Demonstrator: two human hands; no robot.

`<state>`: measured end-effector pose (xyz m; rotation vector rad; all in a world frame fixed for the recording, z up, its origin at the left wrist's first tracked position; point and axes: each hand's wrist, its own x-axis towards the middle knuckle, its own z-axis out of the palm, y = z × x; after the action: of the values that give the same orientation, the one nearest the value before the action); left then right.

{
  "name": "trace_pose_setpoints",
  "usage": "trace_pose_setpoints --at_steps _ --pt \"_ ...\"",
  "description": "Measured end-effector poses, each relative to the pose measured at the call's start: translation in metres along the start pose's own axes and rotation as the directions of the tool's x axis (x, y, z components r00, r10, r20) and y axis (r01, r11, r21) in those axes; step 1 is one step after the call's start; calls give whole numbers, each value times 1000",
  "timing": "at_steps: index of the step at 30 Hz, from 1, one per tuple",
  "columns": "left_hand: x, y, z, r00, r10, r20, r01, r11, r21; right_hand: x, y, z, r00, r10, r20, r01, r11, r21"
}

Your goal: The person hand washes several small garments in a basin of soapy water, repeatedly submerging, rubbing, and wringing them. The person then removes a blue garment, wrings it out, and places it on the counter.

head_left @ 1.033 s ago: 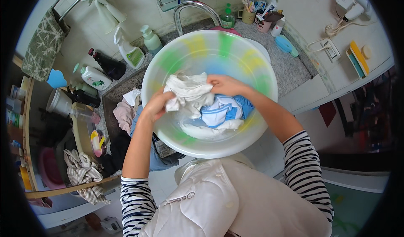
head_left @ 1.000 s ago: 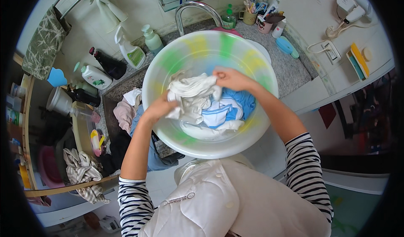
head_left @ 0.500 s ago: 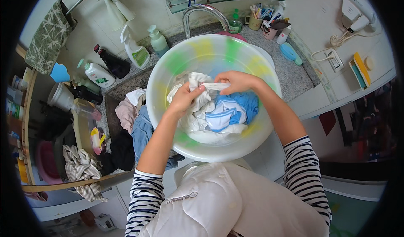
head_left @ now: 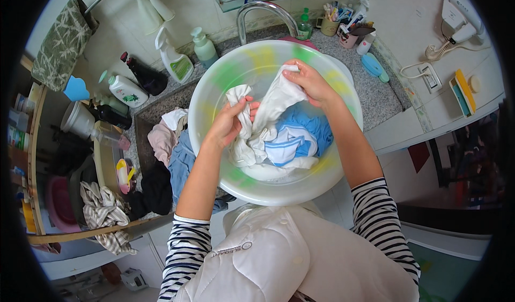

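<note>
A big white basin (head_left: 212,157) with green and yellow patches holds wet laundry in shallow water. My left hand (head_left: 232,120) is closed on a bunched white cloth (head_left: 241,133) at the pile's left. Raised above the pile, my right hand (head_left: 311,84) grips the upper end of a white garment (head_left: 280,95), which hangs toward my left fingers. Whether both hands hold one piece, I cannot tell. Below my right hand lie a blue cloth (head_left: 316,127) and a white cloth with blue stripes (head_left: 287,146).
Behind the basin arches a chrome faucet (head_left: 263,5). A spray bottle (head_left: 174,57), a pump bottle (head_left: 204,47) and other bottles line the counter. More clothes (head_left: 174,141) lie in the stone sink at left. A hair dryer (head_left: 461,31) hangs on the right wall.
My right hand has moved up and away from the left, drawing the white garment out longer. My left hand has shifted slightly and still holds white cloth.
</note>
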<state>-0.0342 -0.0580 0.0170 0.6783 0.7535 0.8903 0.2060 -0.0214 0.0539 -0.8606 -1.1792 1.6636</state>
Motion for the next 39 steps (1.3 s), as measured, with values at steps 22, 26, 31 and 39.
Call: trace_pose_setpoints --at_steps 22,26,31,39 --pt "-16 86 25 973 227 -27 -213 943 256 -24 -132 2 934 -86 347 353 362 -863" --pt "8 97 7 978 150 -146 -105 956 275 -10 -88 -45 975 -45 218 221 87 -971" --pt "-2 220 54 796 463 390 -535 839 96 -29 -166 -50 669 -743 4 378 336 -863" --pt "-6 251 134 700 688 192 -701 608 373 -16 -190 -56 458 -884 -91 439 315 -841"
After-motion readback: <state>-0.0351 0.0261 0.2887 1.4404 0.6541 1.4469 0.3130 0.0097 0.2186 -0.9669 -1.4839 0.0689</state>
